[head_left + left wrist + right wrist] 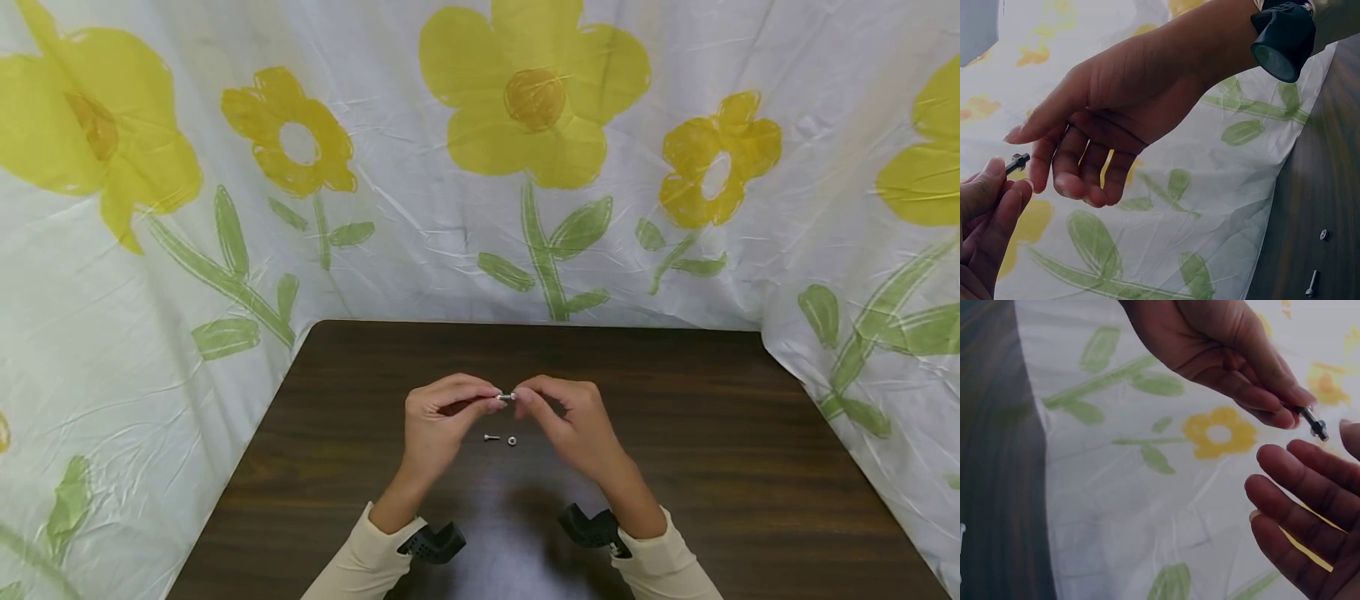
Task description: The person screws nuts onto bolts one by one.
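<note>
Bolt (1311, 417) is pinched between the thumb and fingers of the left hand (442, 421), its far end left exposed with a nut (1319, 429) seated near the tip. It is held up over the dark table (750, 467), between both hands. The thumb and forefinger of the right hand (581, 421) are parted around that end without gripping it; whether it is touched cannot be told. Below, a second bolt (491, 437) and a loose nut (512, 441) are laid near each other.

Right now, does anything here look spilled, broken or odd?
Nothing stands out. A loose bolt and nut lie close together on the table; the left fingers pinch another bolt. Fine damage would be too small to see.
</note>
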Tool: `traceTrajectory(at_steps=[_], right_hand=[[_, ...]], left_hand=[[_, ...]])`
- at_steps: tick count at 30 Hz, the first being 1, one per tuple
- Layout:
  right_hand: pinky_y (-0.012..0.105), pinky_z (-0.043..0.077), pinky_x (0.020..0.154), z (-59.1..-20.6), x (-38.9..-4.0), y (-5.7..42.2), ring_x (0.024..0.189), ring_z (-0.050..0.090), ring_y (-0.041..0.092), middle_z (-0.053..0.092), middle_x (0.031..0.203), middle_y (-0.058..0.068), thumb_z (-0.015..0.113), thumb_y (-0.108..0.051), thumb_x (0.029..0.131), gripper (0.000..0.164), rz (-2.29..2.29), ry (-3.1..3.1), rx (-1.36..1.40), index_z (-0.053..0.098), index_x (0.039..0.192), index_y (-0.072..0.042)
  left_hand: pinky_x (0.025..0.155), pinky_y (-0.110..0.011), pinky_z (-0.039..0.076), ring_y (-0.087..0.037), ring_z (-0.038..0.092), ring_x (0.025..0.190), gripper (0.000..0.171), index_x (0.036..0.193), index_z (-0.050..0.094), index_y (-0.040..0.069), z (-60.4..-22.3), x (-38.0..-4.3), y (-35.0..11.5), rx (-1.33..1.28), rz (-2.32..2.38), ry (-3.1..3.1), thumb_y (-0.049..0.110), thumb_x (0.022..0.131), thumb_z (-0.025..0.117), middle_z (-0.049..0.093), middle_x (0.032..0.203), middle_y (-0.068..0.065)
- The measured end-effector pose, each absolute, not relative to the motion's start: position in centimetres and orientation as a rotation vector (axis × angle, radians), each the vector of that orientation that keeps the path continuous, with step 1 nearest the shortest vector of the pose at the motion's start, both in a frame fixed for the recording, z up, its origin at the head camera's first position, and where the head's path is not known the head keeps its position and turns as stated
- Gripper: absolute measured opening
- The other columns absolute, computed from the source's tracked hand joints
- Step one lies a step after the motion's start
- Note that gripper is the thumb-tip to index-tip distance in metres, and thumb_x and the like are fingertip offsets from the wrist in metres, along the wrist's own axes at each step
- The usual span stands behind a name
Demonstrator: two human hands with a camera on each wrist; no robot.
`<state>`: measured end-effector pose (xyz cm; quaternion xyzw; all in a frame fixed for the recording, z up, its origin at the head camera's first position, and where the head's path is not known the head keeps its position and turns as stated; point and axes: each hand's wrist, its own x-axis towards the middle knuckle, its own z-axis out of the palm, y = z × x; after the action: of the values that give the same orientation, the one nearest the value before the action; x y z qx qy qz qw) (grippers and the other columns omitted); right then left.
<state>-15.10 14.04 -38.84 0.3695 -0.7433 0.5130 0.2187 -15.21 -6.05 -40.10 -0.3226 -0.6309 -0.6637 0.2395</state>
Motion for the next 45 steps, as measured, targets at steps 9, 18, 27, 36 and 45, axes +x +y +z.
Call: traceTrajectory(at_steps=[9, 18, 27, 36, 45], right_hand=[[0.029, 0.06, 0.074, -38.52, -15.26, 14.35, 0.082, 0.074, 0.016, 0.077, 0.093, 0.006, 0.084, 0.008, 0.077, 0.032, 1.423, -1.943, 1.064, 0.076, 0.104, -0.007], [0.022, 0.058, 0.074, -38.51, -15.34, 14.4, 0.078, 0.073, 0.014, 0.076, 0.089, 0.005, 0.081, 0.012, 0.078, 0.028, 1.426, -1.939, 1.068, 0.077, 0.1, -0.006], [0.024, 0.057, 0.071, -38.74, -15.15, 14.21, 0.071, 0.07, 0.011, 0.072, 0.079, -0.002, 0.073, 0.005, 0.089, 0.018, 1.441, -2.027, 1.069, 0.074, 0.099, -0.01], [0.023, 0.055, 0.067, -38.84, -15.18, 14.29, 0.071, 0.067, 0.01, 0.072, 0.078, -0.005, 0.071, 0.004, 0.092, 0.016, 1.425, -2.057, 0.975, 0.075, 0.093, -0.011], [0.028, 0.059, 0.077, -38.57, -15.39, 14.39, 0.085, 0.073, 0.017, 0.076, 0.095, 0.007, 0.084, 0.008, 0.077, 0.03, 1.403, -1.917, 1.084, 0.076, 0.104, -0.005]], left_hand=[[0.064, -0.029, 0.06, -0.018, 0.071, 0.074, 0.016, 0.09, 0.078, -0.002, -40.06, -15.2, -6.17, -0.864, -1.818, -1.73, -0.012, 0.079, 0.079, 0.074, 0.087, -0.012], [0.065, -0.03, 0.061, -0.019, 0.071, 0.075, 0.016, 0.09, 0.078, -0.002, -40.18, -15.18, -6.04, -0.881, -1.842, -1.714, -0.013, 0.079, 0.078, 0.074, 0.087, -0.012], [0.064, -0.028, 0.06, -0.019, 0.071, 0.075, 0.017, 0.09, 0.078, -0.002, -40.12, -15.17, -6.02, -0.89, -1.815, -1.716, -0.014, 0.078, 0.079, 0.074, 0.086, -0.012], [0.063, -0.027, 0.059, -0.018, 0.07, 0.074, 0.017, 0.09, 0.079, -0.001, -39.94, -15.19, -5.88, -0.883, -1.809, -1.729, -0.012, 0.077, 0.081, 0.074, 0.085, -0.011], [0.065, -0.03, 0.061, -0.018, 0.071, 0.075, 0.016, 0.091, 0.078, -0.001, -40.13, -15.11, -6.04, -0.867, -1.829, -1.737, -0.012, 0.079, 0.079, 0.074, 0.086, -0.012]])
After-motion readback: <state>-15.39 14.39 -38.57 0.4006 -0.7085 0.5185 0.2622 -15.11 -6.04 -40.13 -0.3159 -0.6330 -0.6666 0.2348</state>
